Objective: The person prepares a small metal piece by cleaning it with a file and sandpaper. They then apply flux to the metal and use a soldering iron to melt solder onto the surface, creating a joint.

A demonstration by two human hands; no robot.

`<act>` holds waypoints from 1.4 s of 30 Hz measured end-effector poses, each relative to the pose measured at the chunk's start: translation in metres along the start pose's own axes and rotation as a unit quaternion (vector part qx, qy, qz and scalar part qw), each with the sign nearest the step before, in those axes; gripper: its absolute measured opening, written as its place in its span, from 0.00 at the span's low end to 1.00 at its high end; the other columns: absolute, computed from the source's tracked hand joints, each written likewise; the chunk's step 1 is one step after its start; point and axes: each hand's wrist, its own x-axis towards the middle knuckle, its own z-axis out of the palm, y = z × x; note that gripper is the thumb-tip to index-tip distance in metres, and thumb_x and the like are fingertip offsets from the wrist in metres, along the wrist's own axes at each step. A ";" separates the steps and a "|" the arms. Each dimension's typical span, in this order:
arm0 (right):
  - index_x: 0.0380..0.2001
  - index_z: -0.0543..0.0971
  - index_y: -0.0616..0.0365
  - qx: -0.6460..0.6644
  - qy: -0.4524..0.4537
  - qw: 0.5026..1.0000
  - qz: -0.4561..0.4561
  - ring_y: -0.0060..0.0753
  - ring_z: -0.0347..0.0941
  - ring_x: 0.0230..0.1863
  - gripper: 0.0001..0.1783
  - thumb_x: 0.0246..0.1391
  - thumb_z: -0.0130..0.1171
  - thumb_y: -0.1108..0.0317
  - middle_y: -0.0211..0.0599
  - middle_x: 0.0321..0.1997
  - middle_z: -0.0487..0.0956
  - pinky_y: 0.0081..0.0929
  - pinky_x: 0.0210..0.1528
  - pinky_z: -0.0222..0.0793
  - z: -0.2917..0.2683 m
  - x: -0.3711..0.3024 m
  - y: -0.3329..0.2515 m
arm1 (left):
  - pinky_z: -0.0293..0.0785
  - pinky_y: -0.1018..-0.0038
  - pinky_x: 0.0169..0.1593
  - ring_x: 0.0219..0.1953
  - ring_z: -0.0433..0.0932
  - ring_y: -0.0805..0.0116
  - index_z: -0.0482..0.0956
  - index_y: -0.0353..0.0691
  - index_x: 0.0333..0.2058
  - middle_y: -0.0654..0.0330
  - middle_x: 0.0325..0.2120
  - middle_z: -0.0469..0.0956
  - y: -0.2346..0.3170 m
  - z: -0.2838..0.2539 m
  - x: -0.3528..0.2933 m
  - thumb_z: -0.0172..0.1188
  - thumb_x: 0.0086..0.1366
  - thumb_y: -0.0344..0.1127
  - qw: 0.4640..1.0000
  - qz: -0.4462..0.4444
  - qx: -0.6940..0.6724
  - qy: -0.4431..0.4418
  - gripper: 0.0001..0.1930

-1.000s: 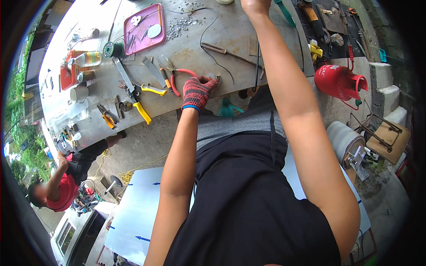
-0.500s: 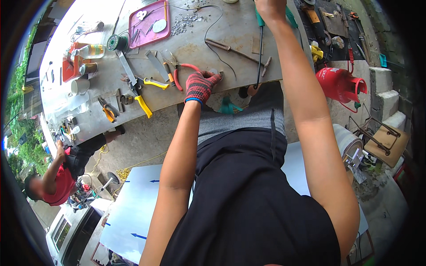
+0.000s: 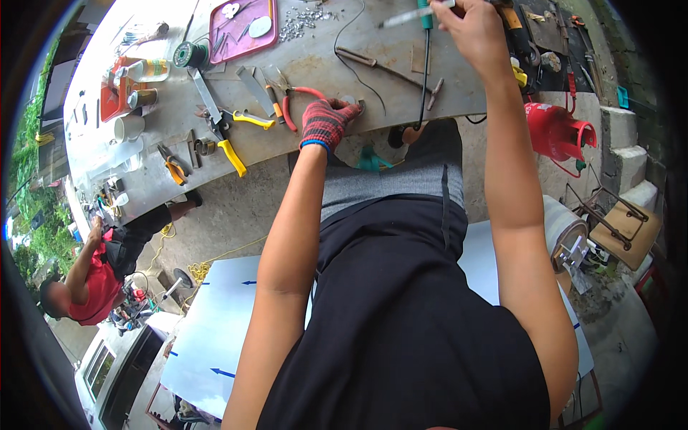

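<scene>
My left hand [image 3: 327, 123], in a red and black knit glove, rests at the near edge of the metal worktable [image 3: 301, 158]. Its fingers pinch a small metal piece [image 3: 360, 107], mostly hidden by the glove. Red-handled pliers [image 3: 289, 111] lie just beside the glove. My bare right hand [image 3: 473, 32] is raised over the table's far right, closed on a slim whitish stick [image 3: 408, 16] pointing left; motion blurs it, and its kind does not show. A green handle [image 3: 426, 18] with a black cable stands next to those fingers.
A pink tray [image 3: 215, 46] and scattered metal bits [image 3: 297, 25] lie farther back. Yellow-handled snips [image 3: 231, 158] and orange-handled pliers [image 3: 173, 168] lie left. A T-shaped metal rod [image 3: 390, 79] crosses the right. A red gas cylinder [image 3: 552, 129] stands beyond; another person [image 3: 100, 272] is far left.
My right hand has moved right and slightly nearer, and the whitish stick now shows in it. My left hand stays at the table edge, pinching the small piece.
</scene>
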 end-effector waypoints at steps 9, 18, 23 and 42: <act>0.39 0.86 0.63 0.016 -0.111 0.994 0.015 0.31 0.75 0.21 0.12 0.61 0.63 0.65 0.42 0.20 0.79 0.30 0.30 0.72 0.027 -0.087 -0.013 | 0.79 0.70 0.41 0.33 0.83 0.70 0.89 0.35 0.41 0.57 0.31 0.87 0.006 -0.004 -0.003 0.79 0.54 0.51 1.000 0.003 0.012 0.003 0.25; 0.36 0.85 0.63 0.025 -0.104 0.994 0.034 0.40 0.79 0.24 0.10 0.59 0.63 0.66 0.44 0.22 0.81 0.35 0.35 0.74 0.043 -0.098 -0.012 | 0.77 0.68 0.38 0.29 0.81 0.68 0.90 0.35 0.40 0.55 0.27 0.86 0.016 -0.007 -0.013 0.77 0.56 0.49 1.000 -0.002 0.003 -0.005 0.23; 0.36 0.85 0.64 0.041 -0.082 0.995 0.035 0.42 0.79 0.25 0.10 0.59 0.64 0.66 0.46 0.24 0.82 0.37 0.36 0.75 0.047 -0.103 -0.011 | 0.79 0.70 0.43 0.35 0.85 0.67 0.89 0.36 0.43 0.56 0.33 0.88 0.017 -0.010 -0.012 0.77 0.55 0.52 1.000 -0.010 0.016 -0.018 0.26; 0.36 0.85 0.66 0.086 -0.063 0.992 0.068 0.41 0.79 0.29 0.10 0.58 0.65 0.68 0.47 0.30 0.82 0.35 0.37 0.74 0.041 -0.118 -0.007 | 0.78 0.71 0.45 0.35 0.83 0.69 0.88 0.33 0.43 0.56 0.34 0.87 0.012 -0.008 -0.005 0.77 0.55 0.51 0.999 -0.005 0.033 -0.018 0.26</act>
